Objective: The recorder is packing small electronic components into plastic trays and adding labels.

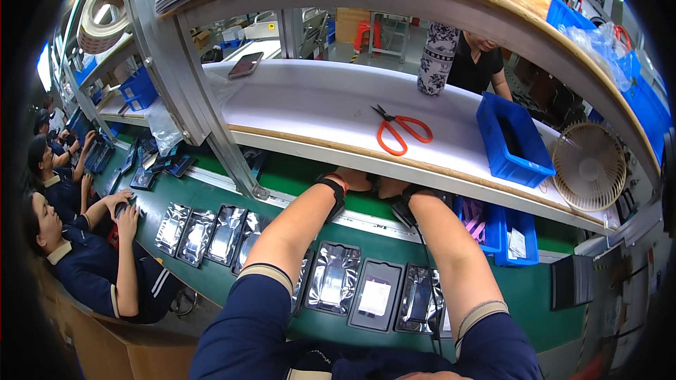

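Both my arms stretch forward over the green bench, and the hands pass beneath the front edge of the shelf. Only the back part of my left hand (356,179) shows; its fingers are hidden by the shelf. My right hand (391,186) is close beside it, its fingers hidden too. Whatever they touch is out of sight. A dark band circles each wrist, and a black cord hangs from the right one. Between and below my arms lie silvery packets in black trays (333,278), and one tray (377,295) holds a white paper slip.
On the shelf (303,109) are orange-handled scissors (394,129), a phone (246,64), a patterned bottle (438,58), a blue bin (512,141) and a round fan (589,165). Blue bins (517,238) sit below right. Co-workers (84,239) work at left; another person (479,63) is behind the shelf.
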`<state>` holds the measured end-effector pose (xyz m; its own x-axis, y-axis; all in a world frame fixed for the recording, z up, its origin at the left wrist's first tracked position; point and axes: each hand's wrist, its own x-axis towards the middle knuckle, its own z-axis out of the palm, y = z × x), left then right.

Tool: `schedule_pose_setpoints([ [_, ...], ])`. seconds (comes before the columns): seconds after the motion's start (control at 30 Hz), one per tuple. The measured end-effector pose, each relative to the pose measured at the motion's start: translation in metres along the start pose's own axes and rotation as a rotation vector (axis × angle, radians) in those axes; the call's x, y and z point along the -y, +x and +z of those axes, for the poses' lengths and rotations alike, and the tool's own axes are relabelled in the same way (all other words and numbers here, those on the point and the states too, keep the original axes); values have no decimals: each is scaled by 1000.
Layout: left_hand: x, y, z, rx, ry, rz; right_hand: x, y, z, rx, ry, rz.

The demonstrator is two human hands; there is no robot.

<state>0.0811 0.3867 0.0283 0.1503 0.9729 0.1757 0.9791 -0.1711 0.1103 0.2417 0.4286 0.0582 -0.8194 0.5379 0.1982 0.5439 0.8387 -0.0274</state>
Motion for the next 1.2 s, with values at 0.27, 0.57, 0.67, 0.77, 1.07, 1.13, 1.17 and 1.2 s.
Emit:
schedule_pose_setpoints([
  [0.27, 40, 16, 31, -264, 51, 90, 7, 0, 16, -125, -19, 49],
  [0.57, 57, -19, 5, -438, 20, 3, 15, -3, 33, -408, 123, 87],
  [0.67, 0, -59, -59, -116, 161, -115, -2, -10, 31, -448, 202, 92],
  [0.77, -55, -135, -80, -312, 236, 73, -6, -6, 30, -507, -56, -28],
  [1.07, -193, -249, 13, -47, 111, 126, 19, -145, -46, -504, 113, -169],
  [1.13, -197, -252, 16, -42, -36, 55, 33, -217, -65, -546, 80, -134],
  [1.17, -196, -256, 17, -42, -37, 51, 35, -249, -64, -515, 95, -79],
  [1.2, -194, -261, 16, -19, -49, 42, 40, -276, -65, -497, 103, -38],
])
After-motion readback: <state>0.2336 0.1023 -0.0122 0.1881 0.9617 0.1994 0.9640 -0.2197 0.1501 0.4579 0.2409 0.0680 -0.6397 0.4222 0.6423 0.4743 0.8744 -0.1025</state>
